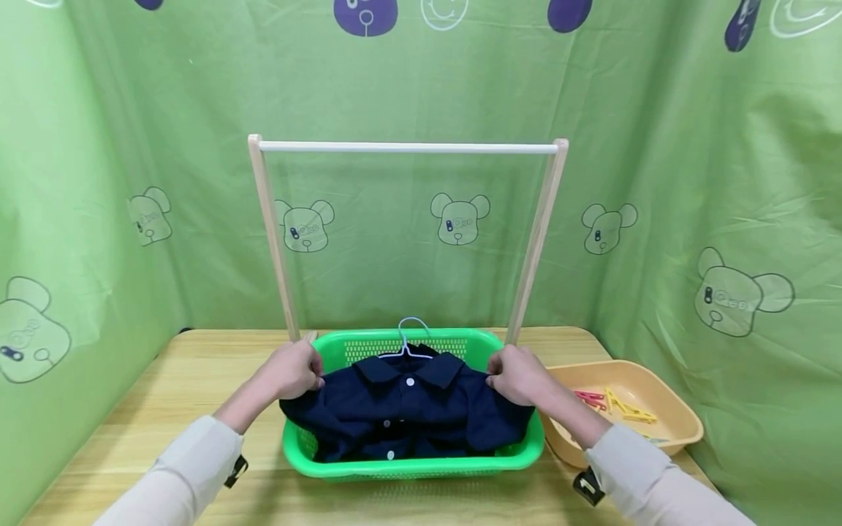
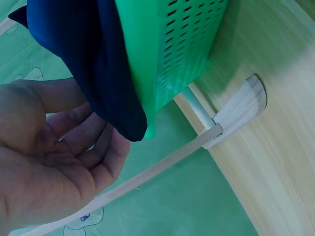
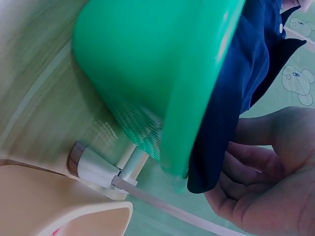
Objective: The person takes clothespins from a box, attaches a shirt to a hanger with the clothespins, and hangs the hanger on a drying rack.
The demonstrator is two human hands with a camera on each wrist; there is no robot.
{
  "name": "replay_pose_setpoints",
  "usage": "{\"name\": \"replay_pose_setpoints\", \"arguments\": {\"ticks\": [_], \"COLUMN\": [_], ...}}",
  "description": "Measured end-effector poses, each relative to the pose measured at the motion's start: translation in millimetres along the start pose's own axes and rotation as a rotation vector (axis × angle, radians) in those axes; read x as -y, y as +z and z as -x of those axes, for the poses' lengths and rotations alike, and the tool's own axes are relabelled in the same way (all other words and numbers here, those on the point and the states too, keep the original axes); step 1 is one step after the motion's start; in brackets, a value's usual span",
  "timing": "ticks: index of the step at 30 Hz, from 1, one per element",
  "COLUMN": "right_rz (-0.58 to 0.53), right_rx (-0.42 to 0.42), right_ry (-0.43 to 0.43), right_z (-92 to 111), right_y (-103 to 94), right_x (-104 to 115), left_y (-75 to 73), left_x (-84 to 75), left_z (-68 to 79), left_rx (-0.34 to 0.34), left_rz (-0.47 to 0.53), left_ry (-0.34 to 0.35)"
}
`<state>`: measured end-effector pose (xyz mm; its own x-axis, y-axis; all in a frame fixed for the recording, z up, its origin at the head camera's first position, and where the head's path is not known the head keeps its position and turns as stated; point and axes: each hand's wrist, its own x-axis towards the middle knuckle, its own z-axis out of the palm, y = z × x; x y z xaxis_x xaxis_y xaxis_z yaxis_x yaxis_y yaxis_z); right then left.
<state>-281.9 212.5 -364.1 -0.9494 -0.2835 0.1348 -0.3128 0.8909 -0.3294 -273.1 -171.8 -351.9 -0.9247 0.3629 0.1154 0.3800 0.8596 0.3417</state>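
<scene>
A dark navy shirt [image 1: 427,402] with a collar and white buttons lies spread over a green basket [image 1: 421,467]. From its neck rises the hook of a pale wire hanger [image 1: 406,337]; the rest is mostly hidden inside the shirt. My left hand [image 1: 297,367] pinches the shirt at its left shoulder, and the left wrist view shows the thumb and curled fingers [image 2: 101,152] at the cloth beside the basket rim. At the opposite shoulder my right hand [image 1: 520,374] pinches the fabric, seen close in the right wrist view with cloth draped over the rim.
Behind the basket stands a rack with wooden posts [image 1: 536,241] and a white crossbar [image 1: 408,147]. On the right, an orange tub [image 1: 677,409] holds yellow clothespins [image 1: 628,407] and red clothespins [image 1: 590,399]. Green printed curtains surround the wooden table [image 1: 177,387].
</scene>
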Motion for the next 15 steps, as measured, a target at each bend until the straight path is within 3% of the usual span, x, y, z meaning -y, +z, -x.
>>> {"name": "replay_pose_setpoints", "arguments": {"ticks": [8, 15], "right_rz": [-0.017, 0.000], "right_rx": [-0.037, -0.069], "right_ry": [-0.005, 0.007], "right_z": [0.4, 0.6], "right_y": [-6.1, -9.9], "right_x": [1.1, 0.8], "left_y": [-3.5, -4.5], "left_x": [-1.7, -1.6], "left_z": [-1.0, -0.4], "left_rx": [-0.030, -0.051], "left_rz": [0.024, 0.013], "left_ry": [-0.056, -0.052]}}
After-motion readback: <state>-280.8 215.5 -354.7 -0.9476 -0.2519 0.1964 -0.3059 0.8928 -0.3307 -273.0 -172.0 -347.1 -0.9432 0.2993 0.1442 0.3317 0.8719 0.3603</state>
